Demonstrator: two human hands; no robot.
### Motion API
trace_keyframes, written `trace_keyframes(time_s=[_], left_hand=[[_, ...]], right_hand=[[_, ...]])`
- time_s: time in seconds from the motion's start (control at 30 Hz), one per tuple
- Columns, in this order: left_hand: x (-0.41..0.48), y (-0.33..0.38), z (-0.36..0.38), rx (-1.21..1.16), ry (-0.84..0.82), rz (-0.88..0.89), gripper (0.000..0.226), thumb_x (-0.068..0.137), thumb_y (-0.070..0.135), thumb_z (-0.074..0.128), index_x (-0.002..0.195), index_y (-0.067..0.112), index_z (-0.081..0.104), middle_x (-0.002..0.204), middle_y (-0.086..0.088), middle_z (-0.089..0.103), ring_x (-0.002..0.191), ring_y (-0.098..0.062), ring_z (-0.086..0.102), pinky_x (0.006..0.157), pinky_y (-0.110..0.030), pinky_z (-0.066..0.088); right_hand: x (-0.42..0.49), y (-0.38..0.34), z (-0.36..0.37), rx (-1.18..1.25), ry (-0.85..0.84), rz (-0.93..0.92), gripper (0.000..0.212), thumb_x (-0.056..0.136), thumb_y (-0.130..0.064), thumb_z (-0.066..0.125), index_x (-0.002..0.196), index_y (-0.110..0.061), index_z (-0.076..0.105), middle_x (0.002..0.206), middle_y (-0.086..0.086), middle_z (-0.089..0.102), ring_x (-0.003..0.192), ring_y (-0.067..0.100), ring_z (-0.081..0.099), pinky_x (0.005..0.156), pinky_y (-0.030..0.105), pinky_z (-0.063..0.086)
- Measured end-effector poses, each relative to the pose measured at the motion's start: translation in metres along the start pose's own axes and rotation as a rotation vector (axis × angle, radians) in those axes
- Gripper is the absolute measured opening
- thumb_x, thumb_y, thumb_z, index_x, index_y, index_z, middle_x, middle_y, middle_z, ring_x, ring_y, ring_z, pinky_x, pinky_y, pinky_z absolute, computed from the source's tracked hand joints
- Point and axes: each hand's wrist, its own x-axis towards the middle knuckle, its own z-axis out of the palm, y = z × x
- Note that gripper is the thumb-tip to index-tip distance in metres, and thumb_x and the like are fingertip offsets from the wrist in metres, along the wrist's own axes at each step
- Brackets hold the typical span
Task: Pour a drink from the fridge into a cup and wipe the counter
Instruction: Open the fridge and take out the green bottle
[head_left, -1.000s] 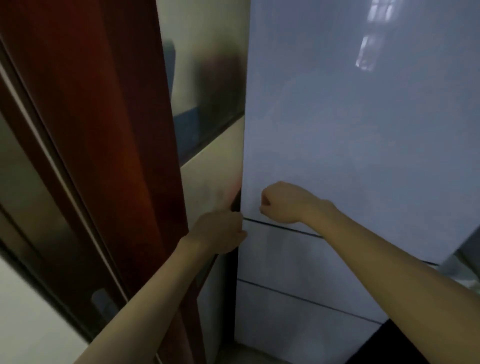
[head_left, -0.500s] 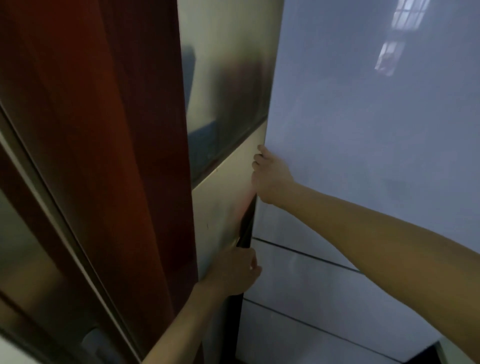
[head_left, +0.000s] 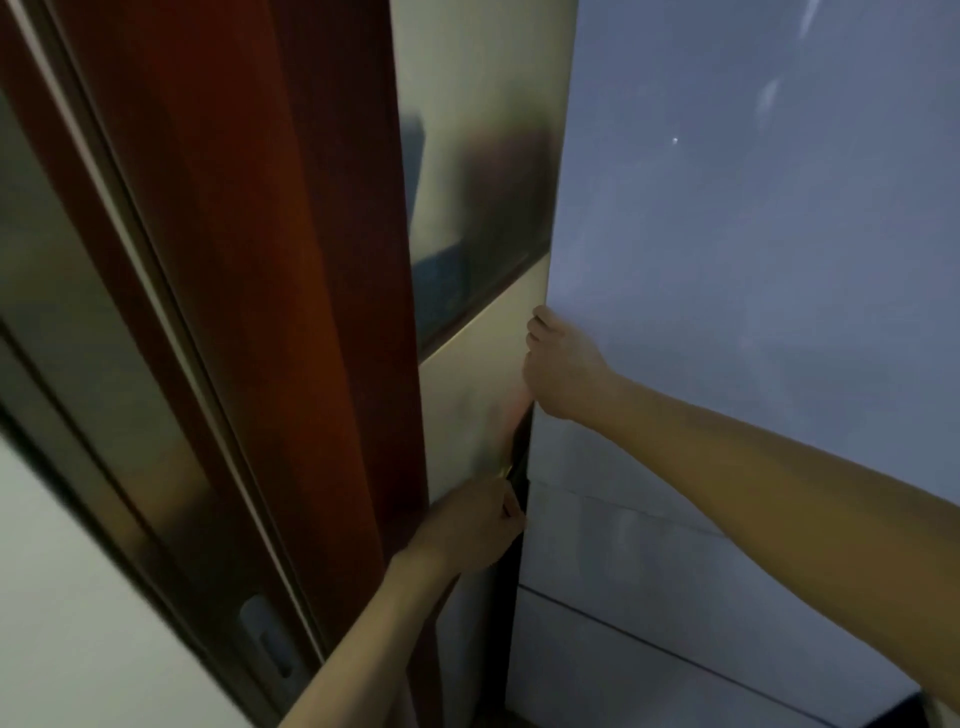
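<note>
At the fridge door's (head_left: 753, 260) left edge, our right hand (head_left: 563, 371) and left hand (head_left: 467, 525) grip; advise pulling evenly outward.

A tall reddish-brown wooden door frame (head_left: 291, 291) runs down the left — beside it a brushed metal sliding-door rail (head_left: 156, 415). A glossy beige wall panel (head_left: 467, 405) lies behind, with a dim, blurred reflection above. The light is low — greyish.
</note>
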Motion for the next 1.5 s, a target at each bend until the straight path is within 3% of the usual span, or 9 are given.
trace_keyframes(time_s=[0.1,0.2,0.37,0.43,0.63,1.0,1.13,1.3,1.5], left_hand=[[-0.013,0.004,-0.001,0.033,0.064,-0.029,0.03,0.098,0.023,0.048,0.124,0.01,0.055,0.125,-0.008,0.061,0.109,-0.023,0.059,0.09,-0.031,0.048],[-0.027,0.017,0.003,-0.217,0.146,0.024,0.053,0.098,0.014,0.05,0.148,0.014,0.032,0.143,0.0,0.044,0.131,-0.021,0.044,0.093,-0.017,0.036],[-0.048,0.031,0.03,-0.661,0.083,0.06,0.057,0.092,-0.007,0.05,0.134,0.028,0.034,0.113,0.022,0.047,0.102,0.007,0.052,0.065,0.001,0.043],[-0.059,0.024,0.048,-0.594,0.186,0.026,0.048,0.089,-0.004,0.051,0.129,0.022,0.048,0.103,0.02,0.058,0.085,0.01,0.057,0.064,-0.004,0.047],[-0.113,0.018,0.069,-0.42,0.304,0.041,0.042,0.085,-0.001,0.046,0.117,0.016,0.065,0.103,0.004,0.072,0.089,-0.008,0.069,0.072,-0.038,0.061],[-0.168,0.045,0.068,-0.346,0.14,0.262,0.016,0.094,0.003,0.054,0.098,0.014,0.064,0.081,0.007,0.066,0.068,-0.003,0.065,0.067,-0.029,0.059],[-0.171,0.052,0.078,-0.343,0.072,0.278,0.024,0.095,0.009,0.052,0.117,0.015,0.06,0.103,0.0,0.066,0.083,-0.009,0.066,0.073,-0.028,0.058],[-0.182,0.062,0.109,-0.186,0.072,0.476,0.05,0.093,0.013,0.055,0.14,0.025,0.043,0.133,0.005,0.051,0.097,-0.004,0.059,0.083,-0.016,0.05],[-0.193,0.077,0.148,-0.105,-0.128,0.677,0.041,0.094,0.02,0.055,0.134,0.019,0.049,0.132,-0.002,0.054,0.107,-0.019,0.059,0.091,-0.036,0.05]], right_hand=[[-0.027,-0.002,-0.01,0.077,0.117,-0.069,0.032,0.1,-0.026,0.042,0.111,-0.011,0.068,0.126,0.009,0.06,0.124,0.028,0.043,0.12,0.042,0.009],[-0.056,-0.008,-0.023,0.188,0.24,-0.097,0.032,0.097,-0.022,0.042,0.108,-0.012,0.07,0.12,0.008,0.063,0.122,0.029,0.045,0.12,0.04,0.009],[-0.112,-0.022,-0.044,0.331,0.607,-0.134,0.015,0.073,-0.015,0.061,0.07,-0.01,0.075,0.077,0.007,0.07,0.088,0.028,0.062,0.108,0.036,0.028],[-0.136,-0.031,-0.05,0.355,0.604,-0.137,0.017,0.074,-0.014,0.059,0.073,-0.009,0.075,0.081,0.009,0.071,0.093,0.029,0.062,0.109,0.037,0.024],[-0.208,-0.051,-0.074,0.323,0.52,-0.094,0.031,0.09,-0.023,0.048,0.085,-0.009,0.075,0.103,0.014,0.072,0.113,0.031,0.057,0.116,0.043,0.021],[-0.333,-0.081,-0.113,0.482,0.676,0.19,0.033,0.089,-0.011,0.04,0.065,-0.006,0.062,0.068,0.014,0.063,0.084,0.033,0.061,0.106,0.045,0.035],[-0.375,-0.089,-0.122,0.486,0.607,0.271,0.028,0.086,-0.007,0.045,0.06,-0.011,0.055,0.059,0.009,0.053,0.068,0.029,0.053,0.1,0.044,0.036],[-0.415,-0.105,-0.131,0.563,0.431,0.346,0.029,0.089,-0.01,0.042,0.069,-0.01,0.063,0.073,0.01,0.061,0.076,0.031,0.058,0.097,0.046,0.039],[-0.421,-0.118,-0.127,0.706,0.245,0.435,0.033,0.084,-0.015,0.042,0.088,-0.006,0.073,0.106,0.015,0.069,0.102,0.033,0.063,0.1,0.045,0.041]])
